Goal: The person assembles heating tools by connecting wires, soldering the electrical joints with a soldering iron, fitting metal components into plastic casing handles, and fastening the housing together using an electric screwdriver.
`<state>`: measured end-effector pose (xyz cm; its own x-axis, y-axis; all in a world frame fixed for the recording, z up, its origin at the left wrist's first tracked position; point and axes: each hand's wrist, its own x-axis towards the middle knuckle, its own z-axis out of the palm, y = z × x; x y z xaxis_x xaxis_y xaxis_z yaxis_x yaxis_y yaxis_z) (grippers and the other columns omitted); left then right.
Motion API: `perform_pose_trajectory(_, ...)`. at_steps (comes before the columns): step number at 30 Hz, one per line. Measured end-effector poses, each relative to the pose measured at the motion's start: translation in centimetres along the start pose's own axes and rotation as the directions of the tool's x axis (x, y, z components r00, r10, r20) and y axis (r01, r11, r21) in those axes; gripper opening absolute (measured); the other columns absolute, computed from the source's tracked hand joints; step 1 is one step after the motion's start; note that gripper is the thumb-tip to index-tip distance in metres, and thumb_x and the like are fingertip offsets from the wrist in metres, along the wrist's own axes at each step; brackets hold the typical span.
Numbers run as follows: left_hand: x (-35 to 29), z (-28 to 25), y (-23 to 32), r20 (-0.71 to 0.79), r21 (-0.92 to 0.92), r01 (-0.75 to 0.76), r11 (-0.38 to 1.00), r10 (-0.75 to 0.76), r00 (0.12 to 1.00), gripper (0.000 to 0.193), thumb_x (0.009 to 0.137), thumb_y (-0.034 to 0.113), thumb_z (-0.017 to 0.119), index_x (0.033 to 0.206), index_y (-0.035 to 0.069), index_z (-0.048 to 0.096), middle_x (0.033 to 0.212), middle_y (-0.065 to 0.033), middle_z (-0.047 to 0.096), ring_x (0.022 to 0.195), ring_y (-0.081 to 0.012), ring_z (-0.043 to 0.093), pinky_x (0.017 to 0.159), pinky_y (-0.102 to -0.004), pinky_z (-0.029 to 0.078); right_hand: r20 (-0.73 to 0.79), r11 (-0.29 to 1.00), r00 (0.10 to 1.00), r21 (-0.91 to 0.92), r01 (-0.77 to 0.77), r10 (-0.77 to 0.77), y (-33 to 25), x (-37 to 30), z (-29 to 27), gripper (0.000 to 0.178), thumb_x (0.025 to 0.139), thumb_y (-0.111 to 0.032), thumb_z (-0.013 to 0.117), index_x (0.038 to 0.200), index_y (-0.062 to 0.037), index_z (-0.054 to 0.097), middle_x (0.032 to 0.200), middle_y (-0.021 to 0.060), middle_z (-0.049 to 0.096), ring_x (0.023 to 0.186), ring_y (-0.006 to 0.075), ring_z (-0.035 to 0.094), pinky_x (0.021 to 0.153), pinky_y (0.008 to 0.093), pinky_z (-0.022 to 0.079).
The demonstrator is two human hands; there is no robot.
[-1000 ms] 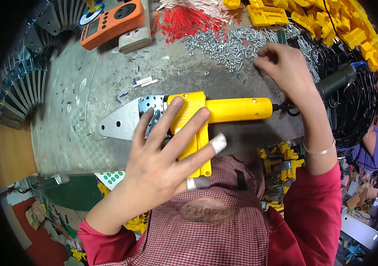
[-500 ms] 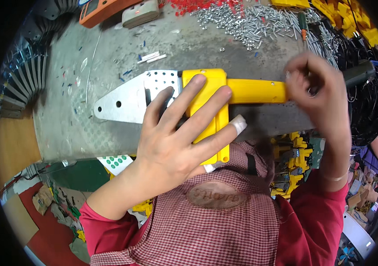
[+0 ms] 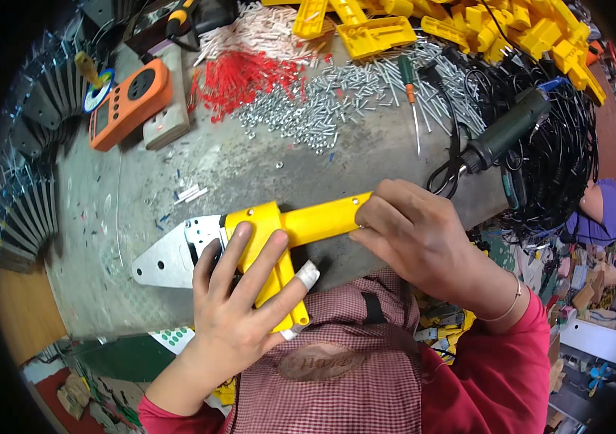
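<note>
A yellow plastic tool housing (image 3: 263, 215) with a straight handle (image 3: 322, 219) lies across the bench's front edge. From its left end sticks out a tapered silver metal plate (image 3: 167, 259) with holes. My left hand (image 3: 236, 311) lies over the housing, fingers spread across it, holding it down; two fingertips wear white tape. At the handle's right end, my right hand (image 3: 416, 235) is closed with its fingertips against the yellow plastic. A tiny shiny spot shows at those fingertips; I cannot tell what it is.
Loose screws and nuts (image 3: 301, 116), red pieces (image 3: 246, 79) and white tubes (image 3: 257, 32) are heaped at the back. A screwdriver (image 3: 410, 87), a dark green corded tool (image 3: 507, 134), black cables (image 3: 561, 173), an orange meter (image 3: 131, 105) and metal plates (image 3: 22, 195) surround the work.
My right hand has come in from beyond the handle and now touches its end. The view has shifted, showing more of the bench's back. My left hand keeps its place on the housing.
</note>
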<state>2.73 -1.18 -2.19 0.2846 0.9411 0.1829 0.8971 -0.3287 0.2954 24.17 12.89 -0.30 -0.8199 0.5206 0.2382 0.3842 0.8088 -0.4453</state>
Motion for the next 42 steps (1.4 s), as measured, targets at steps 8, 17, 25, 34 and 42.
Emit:
perform_pose_trajectory(8,0.2,-0.2,-0.1,0.051,-0.007,0.006,1.0,-0.005,0.999,0.045,0.076,0.043,0.061,0.118,0.028,0.064,0.141,-0.0108,0.047,0.133,-0.0389,0.037,0.102,-0.0552,0.028,-0.157,0.948,0.939,-0.146,0.284,-0.305,3.0,-1.8,1.4,0.019,0.068,-0.012,0.065,0.086,-0.009,0.062,0.084,0.0034,0.054,0.072,0.0177,0.057,0.056,0.0297,0.05)
perform_pose_trajectory(17,0.1,-0.8,-0.1,0.067,0.028,-0.012,1.0,0.01,0.998,0.046,0.085,0.056,0.052,0.12,0.028,0.064,0.14,-0.0115,0.047,0.131,-0.0397,0.038,0.1,-0.0558,0.03,-0.19,0.829,0.951,-0.467,-0.307,0.244,9.4,0.4,-4.3,0.019,0.078,-0.022,0.066,0.075,-0.0039,0.063,0.082,0.0109,0.063,0.072,0.0291,0.064,0.062,0.0403,0.052)
perform_pose_trajectory(25,0.3,-1.3,-0.2,0.064,0.026,-0.004,1.0,0.002,0.998,0.052,0.086,0.062,0.048,0.118,0.025,0.066,0.139,-0.0107,0.048,0.129,-0.0384,0.04,0.102,-0.0554,0.028,-0.035,0.659,0.891,-0.66,-0.36,0.453,11.8,2.0,-3.8,0.021,0.072,-0.02,0.065,0.079,-0.0005,0.06,0.082,0.0167,0.063,0.077,0.0356,0.064,0.069,0.0446,0.052)
perform_pose_trajectory(34,0.7,-3.4,-1.1,-0.203,-0.018,-0.009,1.0,0.005,0.979,0.042,0.087,0.034,0.062,0.118,0.005,0.06,0.12,-0.0185,0.059,0.111,-0.0379,0.056,0.097,-0.0507,0.039,-0.078,0.868,0.953,-0.396,-0.3,0.293,6.8,3.3,-5.6,0.021,0.071,-0.023,0.066,0.086,-0.0083,0.064,0.078,0.0111,0.065,0.077,0.0319,0.065,0.064,0.0433,0.052)
perform_pose_trajectory(42,3.6,-4.0,1.4,-0.375,-0.095,0.161,0.982,-0.185,0.908,0.055,0.073,-0.017,0.056,0.127,-0.007,0.052,0.119,-0.0198,0.062,0.101,-0.0247,0.064,0.089,-0.0332,0.048,-0.3,0.986,0.946,0.066,0.152,-0.126,-5.9,3.1,-1.6,0.017,0.076,-0.012,0.058,0.08,0.0045,0.056,0.076,0.0159,0.061,0.073,0.0299,0.064,0.062,0.0392,0.053)
